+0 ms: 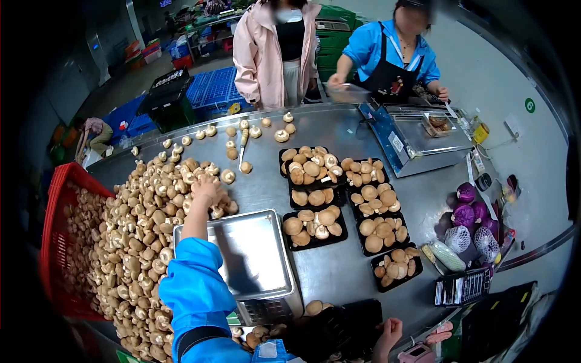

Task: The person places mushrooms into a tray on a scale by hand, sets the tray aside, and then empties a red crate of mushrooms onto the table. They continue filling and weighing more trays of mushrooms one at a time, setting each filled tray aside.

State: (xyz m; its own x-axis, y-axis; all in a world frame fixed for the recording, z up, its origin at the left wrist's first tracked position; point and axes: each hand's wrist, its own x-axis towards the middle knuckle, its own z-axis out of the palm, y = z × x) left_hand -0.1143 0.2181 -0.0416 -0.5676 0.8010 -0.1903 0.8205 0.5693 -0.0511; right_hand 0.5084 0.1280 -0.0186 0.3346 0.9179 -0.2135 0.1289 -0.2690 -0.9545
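Mushrooms under left hand, one scale

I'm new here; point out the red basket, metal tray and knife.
Red basket (52,242), head view: its side wall.
Metal tray (266,248), head view: its bare surface.
Knife (244,138), head view: its handle.

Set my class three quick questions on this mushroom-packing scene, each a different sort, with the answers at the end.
1. True or false: from the camera's view, the red basket stands to the right of the mushroom pile.
2. Choose one: what is the left hand reaching into?
A) the purple cabbages
B) the mushroom pile
C) a green crate
3. Fill in the colour: the small trays of mushrooms on the steel table are ____.

Key: 1 false; 2 B; 3 black.
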